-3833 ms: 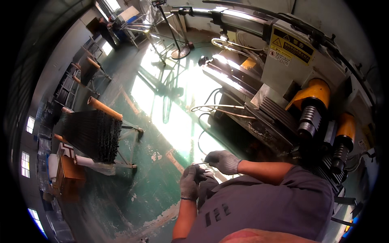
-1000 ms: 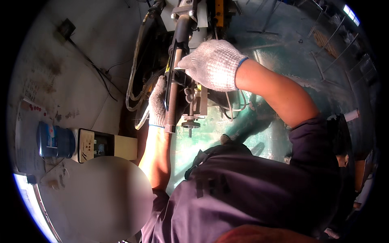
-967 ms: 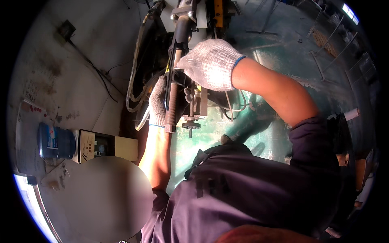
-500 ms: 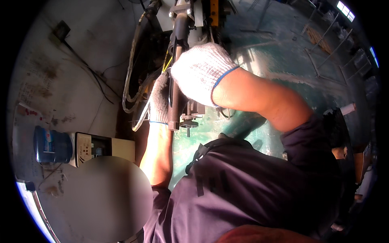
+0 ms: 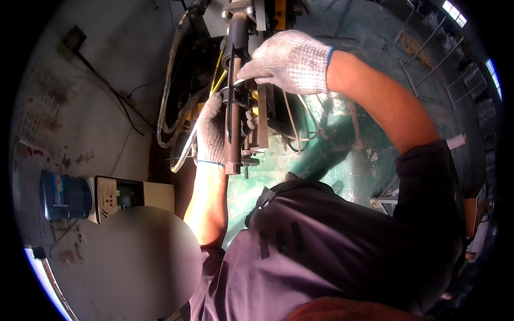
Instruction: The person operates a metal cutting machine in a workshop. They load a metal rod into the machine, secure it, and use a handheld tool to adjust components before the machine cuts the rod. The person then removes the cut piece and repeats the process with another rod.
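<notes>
Up at the top of the view stands a dark vertical steel shaft (image 5: 234, 101) on a machine, and everything else sits around it; the right hand (image 5: 286, 60), in a white knit glove with a blue cuff, lies curled over the upper part of the shaft, its fingers (image 5: 247, 70) pressing on a thin pale ring or wire loop that circles the shaft, so the hand is closed on that spot, though what exactly it pinches is too small to tell; the left hand (image 5: 210, 131), gloved alike, comes up from below just left of the shaft, its fingers bent toward the shaft and touching the dark fittings beside it, but whether it grips them firmly I cannot tell; immediately right of the shaft hangs a flat metal bar (image 5: 263, 115) with small bolts at its lower end; left of the shaft a bundle of black and pale hoses (image 5: 172, 101) loops down the machine's side; well down and left of the shaft a blue water bottle (image 5: 64, 195) lies beside a cream dispenser box (image 5: 131, 198) against a stained wall; right of the shaft spreads a green painted floor (image 5: 353, 123).
</notes>
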{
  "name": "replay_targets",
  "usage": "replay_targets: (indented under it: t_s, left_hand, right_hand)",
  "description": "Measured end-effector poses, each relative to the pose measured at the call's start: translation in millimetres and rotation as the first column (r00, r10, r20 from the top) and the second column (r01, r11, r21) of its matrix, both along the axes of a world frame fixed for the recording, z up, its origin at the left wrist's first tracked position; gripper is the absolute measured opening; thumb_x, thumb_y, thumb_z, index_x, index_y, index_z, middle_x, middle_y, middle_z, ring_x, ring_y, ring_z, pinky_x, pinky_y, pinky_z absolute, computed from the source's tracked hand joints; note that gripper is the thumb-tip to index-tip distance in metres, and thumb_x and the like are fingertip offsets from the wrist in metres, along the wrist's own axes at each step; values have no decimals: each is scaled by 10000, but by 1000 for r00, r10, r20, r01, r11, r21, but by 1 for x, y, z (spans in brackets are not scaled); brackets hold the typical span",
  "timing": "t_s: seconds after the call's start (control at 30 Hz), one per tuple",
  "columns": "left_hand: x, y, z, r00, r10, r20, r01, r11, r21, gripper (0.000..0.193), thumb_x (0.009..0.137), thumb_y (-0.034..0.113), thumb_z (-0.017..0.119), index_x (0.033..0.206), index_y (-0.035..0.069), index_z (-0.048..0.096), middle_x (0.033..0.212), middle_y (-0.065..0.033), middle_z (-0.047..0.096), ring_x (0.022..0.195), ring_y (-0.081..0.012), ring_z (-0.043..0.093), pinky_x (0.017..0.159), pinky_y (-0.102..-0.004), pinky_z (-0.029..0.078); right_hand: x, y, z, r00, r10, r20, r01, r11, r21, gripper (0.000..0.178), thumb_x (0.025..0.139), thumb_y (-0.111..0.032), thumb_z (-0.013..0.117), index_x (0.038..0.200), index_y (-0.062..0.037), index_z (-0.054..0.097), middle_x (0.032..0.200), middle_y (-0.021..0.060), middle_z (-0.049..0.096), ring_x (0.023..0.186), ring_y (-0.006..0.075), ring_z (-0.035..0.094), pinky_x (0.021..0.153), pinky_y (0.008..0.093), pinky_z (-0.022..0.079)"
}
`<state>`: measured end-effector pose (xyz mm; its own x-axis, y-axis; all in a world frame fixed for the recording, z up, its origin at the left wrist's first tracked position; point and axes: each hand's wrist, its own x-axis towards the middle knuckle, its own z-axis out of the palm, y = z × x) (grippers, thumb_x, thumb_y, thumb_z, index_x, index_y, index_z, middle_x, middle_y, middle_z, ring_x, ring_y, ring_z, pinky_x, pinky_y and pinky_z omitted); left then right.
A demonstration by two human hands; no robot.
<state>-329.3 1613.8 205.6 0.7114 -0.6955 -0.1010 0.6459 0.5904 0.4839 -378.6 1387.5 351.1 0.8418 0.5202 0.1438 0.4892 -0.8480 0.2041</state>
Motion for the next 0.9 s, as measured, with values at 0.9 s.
replay_targets:
  t_s: [0.9]
  left_hand:
    - [-7, -8, 23, 995, 55, -87, -37, 981, 191, 443, 1117, 425, 585, 1260, 14, 668, 986, -134, 721, 718, -251, 699, 567, -351, 586]
  right_hand:
    - [-5, 20, -41, 974, -142, 175, 97, 965, 244, 210, 1011, -332, 713, 1007, -136, 789, 795, 97, 757, 730, 290, 775, 612, 448, 599]
